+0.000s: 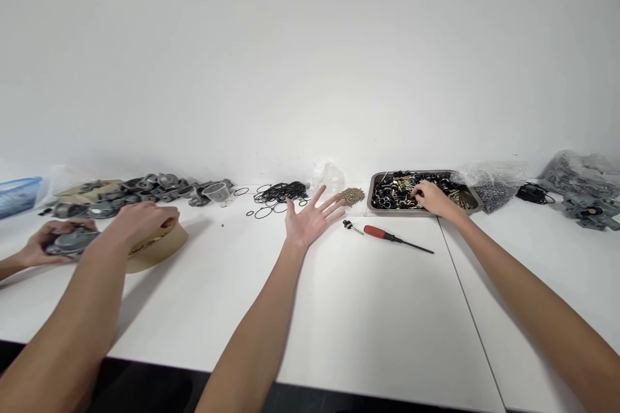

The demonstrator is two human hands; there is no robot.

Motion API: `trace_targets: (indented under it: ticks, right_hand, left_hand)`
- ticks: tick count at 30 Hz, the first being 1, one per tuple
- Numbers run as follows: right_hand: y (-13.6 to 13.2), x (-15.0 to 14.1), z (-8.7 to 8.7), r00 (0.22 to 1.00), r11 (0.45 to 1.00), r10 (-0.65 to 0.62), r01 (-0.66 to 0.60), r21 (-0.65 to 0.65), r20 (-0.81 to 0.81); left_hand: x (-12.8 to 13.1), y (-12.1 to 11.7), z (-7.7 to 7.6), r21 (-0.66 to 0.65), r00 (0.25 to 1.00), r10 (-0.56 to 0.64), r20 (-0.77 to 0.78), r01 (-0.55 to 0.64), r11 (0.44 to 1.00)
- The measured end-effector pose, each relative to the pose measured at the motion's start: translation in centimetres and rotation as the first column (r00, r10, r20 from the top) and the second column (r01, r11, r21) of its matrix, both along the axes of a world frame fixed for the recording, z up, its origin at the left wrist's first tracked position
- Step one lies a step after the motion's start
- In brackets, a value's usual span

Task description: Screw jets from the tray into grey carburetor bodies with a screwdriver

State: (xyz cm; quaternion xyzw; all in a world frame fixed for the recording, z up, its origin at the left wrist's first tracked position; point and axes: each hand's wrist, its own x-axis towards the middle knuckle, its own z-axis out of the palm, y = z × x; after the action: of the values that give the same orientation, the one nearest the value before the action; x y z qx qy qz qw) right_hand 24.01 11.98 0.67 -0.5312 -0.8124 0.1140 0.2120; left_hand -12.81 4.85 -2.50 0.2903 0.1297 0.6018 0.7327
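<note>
Two hands out, my right grip (430, 199) way nearer: it's curled right over the small black-and-brass parts (394, 192) in the shallow silver metal tray (401, 212), can't tell if pinching any. Left grip (310, 221): spread wide, empty.

Location type: small-parts assembly workstation, workshop class | Work surface: white tabletop (378, 310) against plain pale wall (310, 64) | Indicators: metal tray (473, 200) of mixed small fittings; black rings (283, 192); grey housings (162, 187); brass-coloured pieces (352, 196); red-handled screwdriver (398, 239) | Staffing: co-worker's hands (145, 219) at adjacent position
</note>
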Motion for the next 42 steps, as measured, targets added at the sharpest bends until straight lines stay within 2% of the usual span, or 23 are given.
trace_targets:
  ticks: [26, 42]
  right_hand:
    - [-0.27, -0.26, 0.28, 1.0, 0.999, -0.019, 0.02, -0.035, 0.017]
    - [-0.17, -0.18, 0.24, 1.0, 0.999, -0.016, 0.017, -0.037, 0.024]
  left_hand:
    - [0.53, -0.17, 0.44, -0.048, 0.998, 0.062, -0.023, -0.063, 0.997]
    - [0.68, -0.46, 0.65, -0.013, 0.995, 0.052, -0.084, -0.054, 0.998]
